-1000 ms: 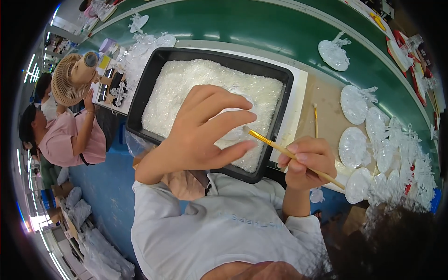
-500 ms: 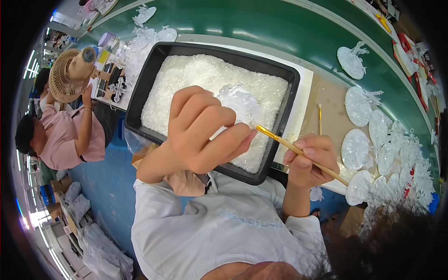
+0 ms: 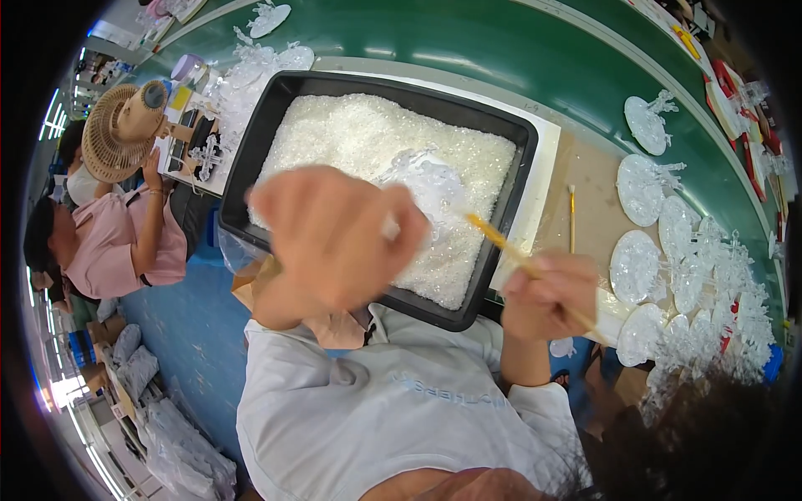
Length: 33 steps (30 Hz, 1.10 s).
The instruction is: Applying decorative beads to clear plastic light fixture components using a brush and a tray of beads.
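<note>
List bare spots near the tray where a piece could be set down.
Free: the tan board between the black tray and the row of clear discs, holding only a spare brush; also the green belt beyond the tray. Crowded: the disc pile at right, clear pieces at the tray's far left corner.

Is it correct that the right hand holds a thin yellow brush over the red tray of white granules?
Not quite: the tray is black, not red, as the head view shows. The right hand does hold the thin yellow brush over its white granules.
</note>
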{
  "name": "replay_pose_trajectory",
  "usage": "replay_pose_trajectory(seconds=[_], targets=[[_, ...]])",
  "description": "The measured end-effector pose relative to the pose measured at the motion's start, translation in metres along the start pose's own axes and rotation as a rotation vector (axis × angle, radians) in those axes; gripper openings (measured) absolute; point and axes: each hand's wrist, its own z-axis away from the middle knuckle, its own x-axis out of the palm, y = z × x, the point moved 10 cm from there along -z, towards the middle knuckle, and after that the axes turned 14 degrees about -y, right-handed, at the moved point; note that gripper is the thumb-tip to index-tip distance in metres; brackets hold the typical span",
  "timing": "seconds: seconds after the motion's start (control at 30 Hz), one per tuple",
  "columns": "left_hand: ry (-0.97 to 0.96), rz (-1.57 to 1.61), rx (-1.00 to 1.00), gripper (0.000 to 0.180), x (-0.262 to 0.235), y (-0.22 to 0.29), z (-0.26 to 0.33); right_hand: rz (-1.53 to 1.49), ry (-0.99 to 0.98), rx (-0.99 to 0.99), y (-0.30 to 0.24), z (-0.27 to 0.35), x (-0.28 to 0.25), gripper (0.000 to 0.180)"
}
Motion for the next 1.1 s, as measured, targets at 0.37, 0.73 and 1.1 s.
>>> replay_pose_trajectory(seconds=[0.37, 0.73, 1.1], targets=[[-0.383, 0.724, 0.296, 0.014, 0.055, 0.051, 0.018, -0.061, 0.154, 0.050, 0.013, -0.011, -0.041, 0.034], [-0.483, 0.588, 0.358, 0.025, 0.065, 0.098, 0.045, 0.491, -0.795, 0.075, -0.003, -0.122, 0.034, 0.026], [-0.758, 0.421, -0.264, 0.053, 0.109, -0.157, 0.065, 0.755, -1.673, 0.113, 0.091, -0.065, 0.187, 0.019]])
